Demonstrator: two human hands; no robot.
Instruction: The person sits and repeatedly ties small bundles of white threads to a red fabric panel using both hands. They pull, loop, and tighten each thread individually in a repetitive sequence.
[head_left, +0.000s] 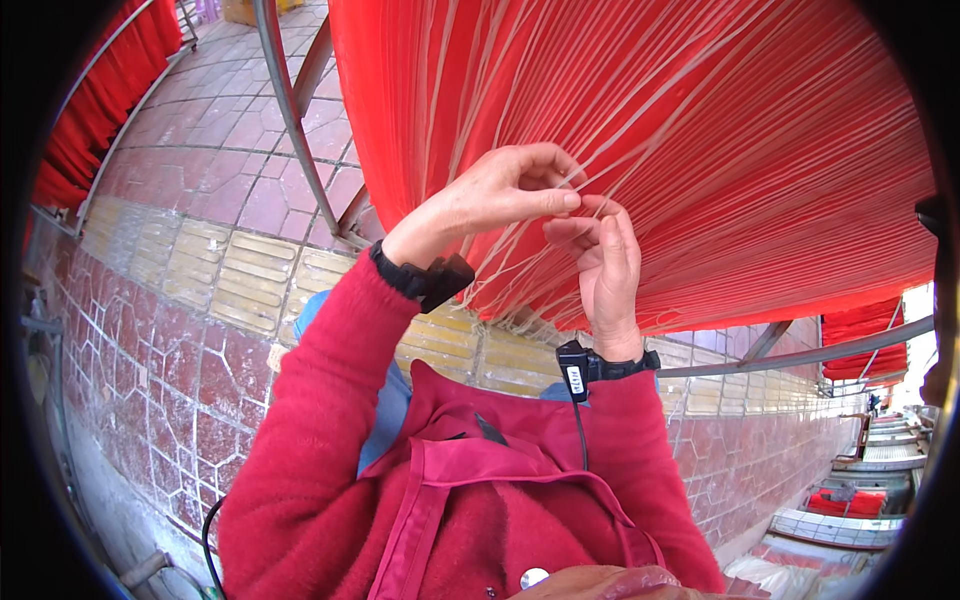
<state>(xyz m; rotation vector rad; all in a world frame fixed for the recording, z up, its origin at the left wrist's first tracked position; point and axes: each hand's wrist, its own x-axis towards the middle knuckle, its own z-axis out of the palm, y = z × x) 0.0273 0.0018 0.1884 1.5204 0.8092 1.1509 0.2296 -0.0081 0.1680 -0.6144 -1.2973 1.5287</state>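
A large red cloth (720, 202) hangs in front of me, covered by many long pale threads (637, 120) that fan out across it. My left hand (510, 184) is over the cloth, its thumb and curled fingers closed about a few of these threads. Close beside it, palm turned up, my right hand (607, 262) has bent fingers near the left thumb tip. Whether it pinches a thread is too fine to tell. Loose, frayed thread ends (517, 300) dangle below both hands along the cloth's lower edge.
A metal frame (296, 135) supports the cloth at the left, and its bar (795, 356) curves along the right. Another red cloth (112, 105) hangs on a rack at far left. Yellow ribbed paving (255, 274) and reddish tiles (202, 367) lie underfoot. Parked vehicles (840, 525) line the right.
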